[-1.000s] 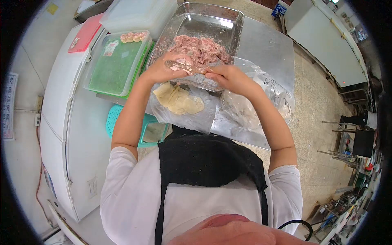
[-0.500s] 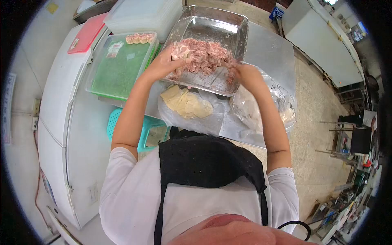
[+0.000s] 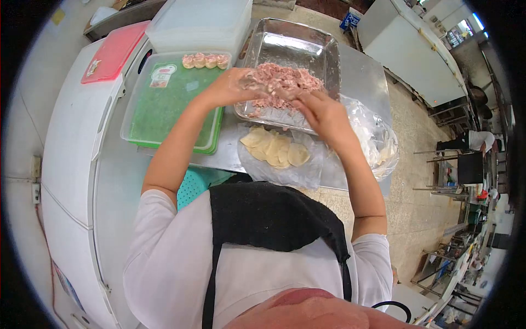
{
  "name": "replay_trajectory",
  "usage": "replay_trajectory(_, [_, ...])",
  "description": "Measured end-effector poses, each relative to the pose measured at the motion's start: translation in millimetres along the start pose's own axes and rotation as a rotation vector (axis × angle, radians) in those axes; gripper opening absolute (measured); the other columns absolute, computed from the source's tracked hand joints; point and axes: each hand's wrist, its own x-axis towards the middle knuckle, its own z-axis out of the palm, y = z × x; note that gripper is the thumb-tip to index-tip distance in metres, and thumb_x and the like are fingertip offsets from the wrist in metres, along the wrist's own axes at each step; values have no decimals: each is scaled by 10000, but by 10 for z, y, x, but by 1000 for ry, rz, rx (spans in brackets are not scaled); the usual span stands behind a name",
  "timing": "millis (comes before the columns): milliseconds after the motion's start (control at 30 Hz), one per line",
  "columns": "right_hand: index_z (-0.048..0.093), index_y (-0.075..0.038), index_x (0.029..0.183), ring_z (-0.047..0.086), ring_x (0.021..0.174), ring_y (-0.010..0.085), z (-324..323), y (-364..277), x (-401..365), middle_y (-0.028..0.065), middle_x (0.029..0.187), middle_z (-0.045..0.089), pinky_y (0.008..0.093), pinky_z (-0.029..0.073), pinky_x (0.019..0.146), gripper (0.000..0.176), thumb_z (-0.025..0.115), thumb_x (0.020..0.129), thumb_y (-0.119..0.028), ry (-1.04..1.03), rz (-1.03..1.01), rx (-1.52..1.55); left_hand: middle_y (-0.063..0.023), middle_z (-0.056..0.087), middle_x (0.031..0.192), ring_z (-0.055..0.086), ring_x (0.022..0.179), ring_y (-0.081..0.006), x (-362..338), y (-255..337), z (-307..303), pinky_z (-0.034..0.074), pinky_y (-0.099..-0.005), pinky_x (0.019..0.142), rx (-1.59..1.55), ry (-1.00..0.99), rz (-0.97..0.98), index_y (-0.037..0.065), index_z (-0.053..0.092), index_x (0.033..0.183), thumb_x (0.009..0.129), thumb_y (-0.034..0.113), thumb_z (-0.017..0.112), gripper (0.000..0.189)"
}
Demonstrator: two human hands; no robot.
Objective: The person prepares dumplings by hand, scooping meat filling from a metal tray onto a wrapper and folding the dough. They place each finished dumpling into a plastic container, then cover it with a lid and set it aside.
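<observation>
Minced meat point(image 3: 285, 77) lies in a deep metal tray point(image 3: 330, 66). Over the tray's left part is my left hand point(image 3: 233, 88), its fingers blurred beside the meat, so what they hold is unclear. My right hand point(image 3: 322, 112) is over the tray's near right part, fingertips close to the left hand's; its grip is hidden. Below the tray, pale round wrappers point(image 3: 274, 147) lie on a plastic bag point(image 3: 285, 174). On the left, a green-bottomed clear container point(image 3: 172, 104) has several filled pieces point(image 3: 205, 61) in a row at its far edge.
Stacked clear containers point(image 3: 197, 24) stand behind the green one. A plastic bag with pale contents point(image 3: 375, 140) lies right of the tray on the metal table point(image 3: 367, 71). A white freezer point(image 3: 66, 142) with a red lid point(image 3: 115, 52) is at left. Another person point(image 3: 476, 141) is far right.
The view has shifted. My right hand has moved left from the tray's right side toward my left hand. At the container's far edge, the row of filled pieces shows one more piece.
</observation>
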Motion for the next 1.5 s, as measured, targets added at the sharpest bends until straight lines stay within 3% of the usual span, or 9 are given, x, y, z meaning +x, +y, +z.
replay_trajectory(367, [642,-79,1069,623,838,363,280,-611,287,179,916,647,425,494,709,226,577,913,-229,-144,76,21,-106,661,1023,622,953,-277,-381,-322,-553,473,-354,855,-91,4,110,110,630,1064,695,422,794,510])
replay_trajectory(600, [646,-1,1084,638,853,323,391,-261,-256,206,931,652,350,484,755,265,587,914,-196,-38,322,194,-135,643,1042,612,969,-280,-759,-1423,-1144,475,-364,857,106,15,-181,99,618,1051,688,312,764,445])
replay_trajectory(867, [656,-5,1096,398,580,43,258,-4,-1255,-63,652,452,205,339,537,275,535,972,-219,86,956,568,-218,633,1089,602,1017,-365,-472,-2140,-1339,488,-428,841,476,300,-332,113,486,1278,737,238,695,593])
replay_trajectory(1033, [664,-23,1005,387,565,54,174,142,-1164,-50,610,407,250,335,511,350,457,1002,-305,13,812,332,-257,644,1024,630,936,-407,-239,-2073,-1110,496,-472,812,452,345,-523,141,336,1373,775,243,702,709])
replay_trajectory(1100, [664,-35,975,570,623,281,196,297,-982,143,693,609,367,440,605,324,489,973,-308,-140,658,179,-254,646,1015,629,929,-413,-267,-2151,-1119,495,-473,816,449,317,-436,131,325,1382,777,235,699,718])
replay_trajectory(1200, [639,-24,827,615,781,389,261,618,-551,200,793,640,457,477,674,392,498,947,-370,-420,469,-171,-247,628,1089,614,978,-409,-309,-1983,-1096,491,-472,841,346,204,-515,121,351,1380,787,230,691,693])
replay_trajectory(1333, [657,-32,801,631,760,388,400,1180,-56,191,807,654,485,495,672,412,486,936,-383,-395,215,-305,-170,565,1262,603,1051,-310,-504,-1283,-698,482,-388,894,740,357,-93,120,511,1291,821,243,683,515])
replay_trajectory(1400, [662,-36,801,637,749,384,544,1365,141,186,813,659,488,499,668,384,485,934,-350,-317,181,-267,-128,614,1194,619,991,-231,-502,-203,-331,480,-330,868,133,234,-354,87,590,1190,846,234,664,381])
replay_trajectory(1500, [676,-49,819,654,772,369,936,1541,144,185,813,665,480,513,673,298,488,911,-260,-315,163,-298,-85,641,1088,607,933,-187,-676,145,351,476,-307,837,-131,-24,-383,72,637,1093,858,206,642,271])
